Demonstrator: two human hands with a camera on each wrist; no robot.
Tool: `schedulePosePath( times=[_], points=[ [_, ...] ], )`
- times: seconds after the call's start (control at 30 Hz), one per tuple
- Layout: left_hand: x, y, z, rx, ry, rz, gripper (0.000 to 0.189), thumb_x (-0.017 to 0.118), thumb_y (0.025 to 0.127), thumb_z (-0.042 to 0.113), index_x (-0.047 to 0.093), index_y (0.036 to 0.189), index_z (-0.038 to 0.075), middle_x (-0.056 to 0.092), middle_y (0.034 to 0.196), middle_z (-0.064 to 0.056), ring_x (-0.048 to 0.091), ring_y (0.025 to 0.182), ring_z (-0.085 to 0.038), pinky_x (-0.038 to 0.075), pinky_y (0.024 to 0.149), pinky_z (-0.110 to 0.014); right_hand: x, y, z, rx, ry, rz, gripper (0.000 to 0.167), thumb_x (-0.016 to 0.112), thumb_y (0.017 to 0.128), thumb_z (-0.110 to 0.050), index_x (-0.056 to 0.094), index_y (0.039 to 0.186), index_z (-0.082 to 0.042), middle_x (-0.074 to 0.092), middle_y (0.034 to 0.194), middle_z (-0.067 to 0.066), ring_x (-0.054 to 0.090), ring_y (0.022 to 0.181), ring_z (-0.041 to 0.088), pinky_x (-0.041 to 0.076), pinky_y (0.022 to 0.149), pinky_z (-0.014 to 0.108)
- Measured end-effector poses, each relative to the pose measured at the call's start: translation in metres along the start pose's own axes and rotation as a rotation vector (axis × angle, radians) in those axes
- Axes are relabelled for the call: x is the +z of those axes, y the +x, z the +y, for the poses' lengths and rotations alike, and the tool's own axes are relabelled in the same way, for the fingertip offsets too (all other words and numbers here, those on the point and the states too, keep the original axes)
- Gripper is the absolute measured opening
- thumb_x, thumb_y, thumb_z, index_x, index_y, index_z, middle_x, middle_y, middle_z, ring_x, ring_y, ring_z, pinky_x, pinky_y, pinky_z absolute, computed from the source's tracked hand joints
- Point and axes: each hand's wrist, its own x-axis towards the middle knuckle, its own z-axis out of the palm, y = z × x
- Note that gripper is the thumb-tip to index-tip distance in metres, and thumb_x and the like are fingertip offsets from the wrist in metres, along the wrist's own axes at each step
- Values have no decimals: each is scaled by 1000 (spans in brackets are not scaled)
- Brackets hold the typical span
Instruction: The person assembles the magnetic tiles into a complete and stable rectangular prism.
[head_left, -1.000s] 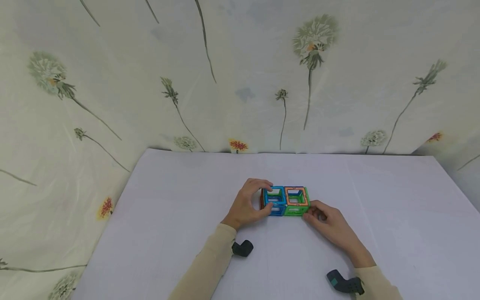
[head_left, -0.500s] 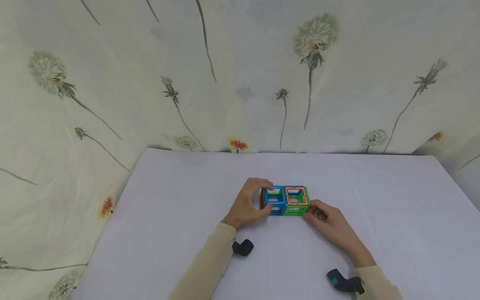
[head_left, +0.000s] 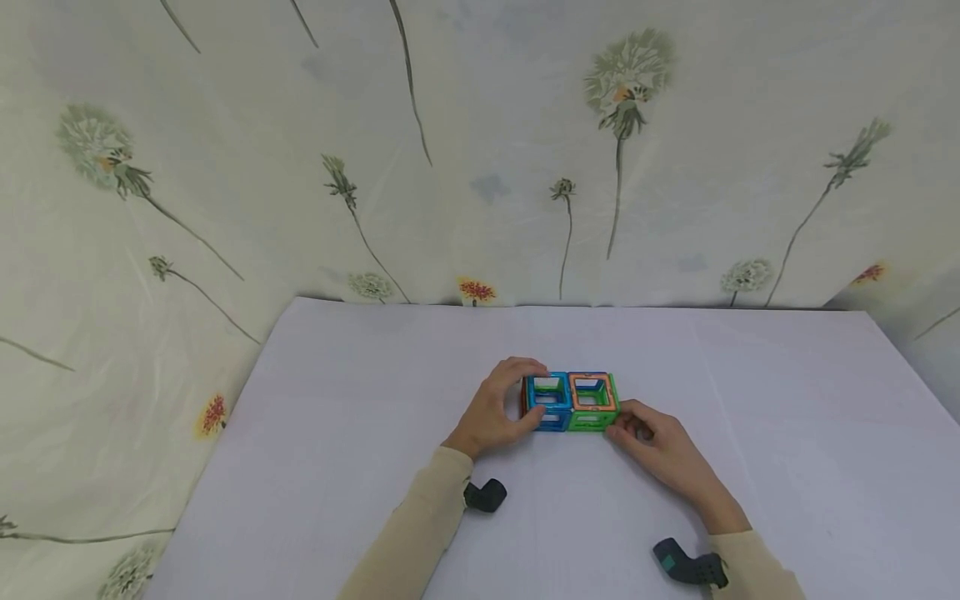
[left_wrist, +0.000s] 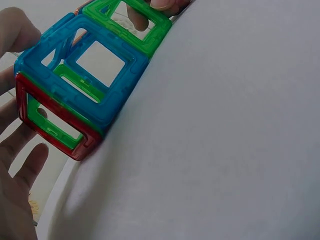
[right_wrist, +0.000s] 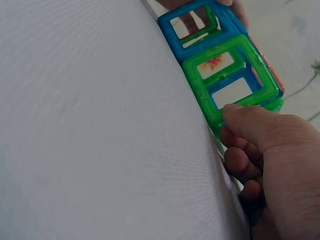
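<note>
Two joined hollow cubes of magnetic tiles (head_left: pixel 571 408) lie side by side on the white table. The left cube shows a blue top and front (left_wrist: pixel 82 70), with a red tile (left_wrist: pixel 60 120) at its outer end. Orange tops the right cube, whose front tile is green (right_wrist: pixel 190 65). My left hand (head_left: pixel 495 406) holds the left cube, thumb at the front and fingers at the back edge. At the lower right corner my right hand (head_left: pixel 667 450) pinches the green cube, its thumb on the front tile. Its other fingers are curled and partly hidden.
The white tabletop (head_left: pixel 360 375) spreads around both hands. Behind it hangs a pale cloth with a dandelion print (head_left: pixel 487 167). Black camera mounts (head_left: pixel 486 496) sit at both wrists.
</note>
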Motion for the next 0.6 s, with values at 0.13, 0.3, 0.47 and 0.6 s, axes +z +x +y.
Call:
schedulePosePath(
  times=[0.13, 0.3, 0.47, 0.6],
  points=[
    [0, 0, -1, -12, -13, -10, 46, 68, 84, 25, 53, 127, 19, 50, 131, 10, 42, 124, -5, 42, 105, -27, 0, 1, 0, -6, 0, 2, 18, 67, 88, -22, 60, 104, -21, 55, 78, -9, 47, 70, 4, 40, 60, 18],
    [1, 0, -2, -43, -11, -33, 56, 65, 88, 32, 43, 138, 22, 47, 136, 11, 43, 124, -4, 44, 103, -28, 1, 2, 1, -7, 5, 0, 18, 67, 88, -22, 60, 104, -22, 55, 78, -9, 47, 71, 4, 40, 60, 18],
    [2, 1, -2, -84, -1, -79, 64, 61, 89, 42, 33, 144, 24, 46, 137, 9, 46, 122, -6, 44, 102, -28, 2, 2, 0, 1, 6, -6, 17, 67, 88, -23, 60, 104, -22, 55, 78, -9, 47, 71, 4, 40, 60, 18],
    [2, 0, -1, -100, 23, -76, 67, 62, 88, 45, 32, 145, 25, 47, 137, 7, 45, 124, -7, 42, 105, -32, 2, 3, 0, 0, 7, -9, 17, 67, 88, -23, 60, 104, -22, 55, 78, -9, 47, 71, 4, 40, 60, 18]
  ],
)
